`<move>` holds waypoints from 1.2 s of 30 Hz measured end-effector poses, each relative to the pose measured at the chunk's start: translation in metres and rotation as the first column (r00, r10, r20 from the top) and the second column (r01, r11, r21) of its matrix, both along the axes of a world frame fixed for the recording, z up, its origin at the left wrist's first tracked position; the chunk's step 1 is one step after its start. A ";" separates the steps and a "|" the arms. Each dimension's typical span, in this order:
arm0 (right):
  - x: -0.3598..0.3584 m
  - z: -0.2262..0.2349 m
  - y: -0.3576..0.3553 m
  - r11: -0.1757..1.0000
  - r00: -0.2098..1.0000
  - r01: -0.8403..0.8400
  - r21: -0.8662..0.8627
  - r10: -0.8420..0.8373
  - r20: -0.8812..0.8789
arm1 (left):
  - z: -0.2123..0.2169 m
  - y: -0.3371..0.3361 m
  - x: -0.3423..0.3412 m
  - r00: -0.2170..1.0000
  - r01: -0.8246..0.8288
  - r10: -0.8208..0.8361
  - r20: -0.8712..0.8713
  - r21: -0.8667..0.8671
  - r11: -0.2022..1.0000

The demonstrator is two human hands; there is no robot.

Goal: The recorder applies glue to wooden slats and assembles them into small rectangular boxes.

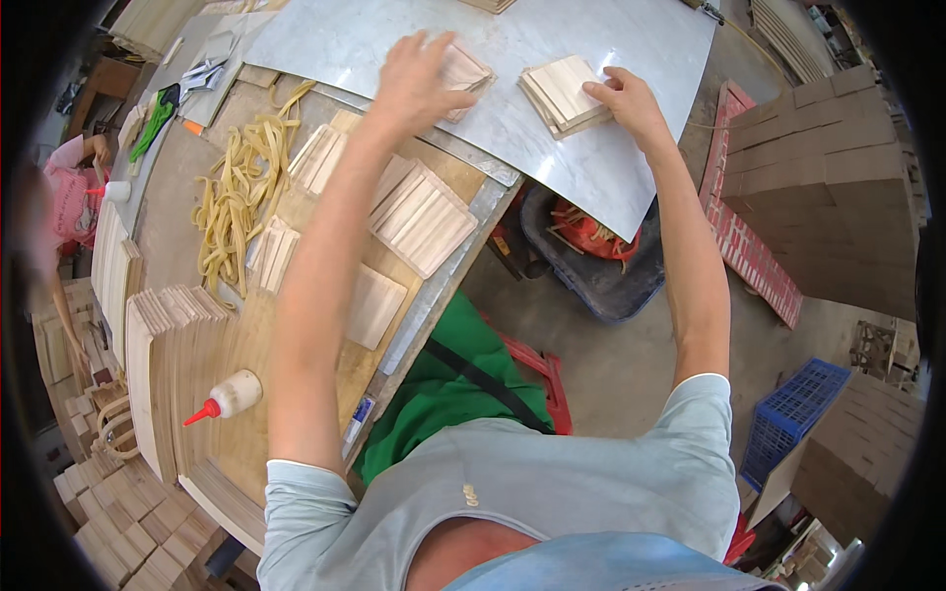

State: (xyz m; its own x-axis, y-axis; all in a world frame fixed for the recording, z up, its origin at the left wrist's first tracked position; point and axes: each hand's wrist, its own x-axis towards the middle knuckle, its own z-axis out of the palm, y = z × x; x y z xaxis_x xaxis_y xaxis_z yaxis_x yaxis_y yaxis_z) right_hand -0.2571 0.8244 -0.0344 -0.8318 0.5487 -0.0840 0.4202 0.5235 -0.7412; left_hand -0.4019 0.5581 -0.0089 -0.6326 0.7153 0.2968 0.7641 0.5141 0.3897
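On the grey metal sheet (345, 44), two small stacks of square wooden panels lie side by side. My left hand (412, 84) is at the left side of the left stack (467, 77), fingers spread and slightly blurred, with the thumb toward its near edge. Part of that stack is hidden behind the hand. At the right edge of the other stack (562, 92), my right hand (628, 103) pinches the corner of the top panel, which sits turned a little against those below. The undersides of the right fingers are hidden.
More wooden panels (424, 217) lie on the bench beside a heap of yellow bands (241, 187). A glue bottle (236, 394) with a red tip lies by upright panels (177, 310). Below the sheet's corner stands a dark tub (606, 286). Stacked blocks (823, 187) rise at right; a person (69, 197) is at left.
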 end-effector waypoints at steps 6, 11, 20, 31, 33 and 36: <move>0.003 0.008 -0.021 1.000 0.986 0.014 0.010 -0.012 -0.165 | -0.007 -0.018 -0.028 0.973 -0.019 0.061 0.222 -0.189 0.982; -0.002 0.027 -0.061 0.997 0.949 -0.056 -0.054 0.036 -0.314 | -0.006 -0.020 -0.048 0.953 -0.004 0.046 0.300 -0.141 0.990; -0.029 0.016 -0.094 0.955 0.938 -0.147 -0.258 0.052 -0.342 | -0.009 -0.020 -0.041 0.970 0.024 0.008 0.244 -0.125 0.992; -0.037 0.017 -0.107 0.920 0.943 -0.123 -0.372 -0.008 -0.332 | -0.005 -0.012 -0.034 0.993 -0.070 0.096 0.072 -0.299 0.952; -0.038 0.018 -0.110 0.898 0.941 -0.140 -0.416 -0.010 -0.339 | -0.006 -0.022 -0.054 0.962 -0.101 0.129 0.239 -0.123 0.987; -0.042 0.015 -0.119 0.833 0.928 -0.166 -0.528 -0.049 -0.370 | -0.004 -0.028 -0.059 0.964 -0.135 0.129 0.234 0.009 0.991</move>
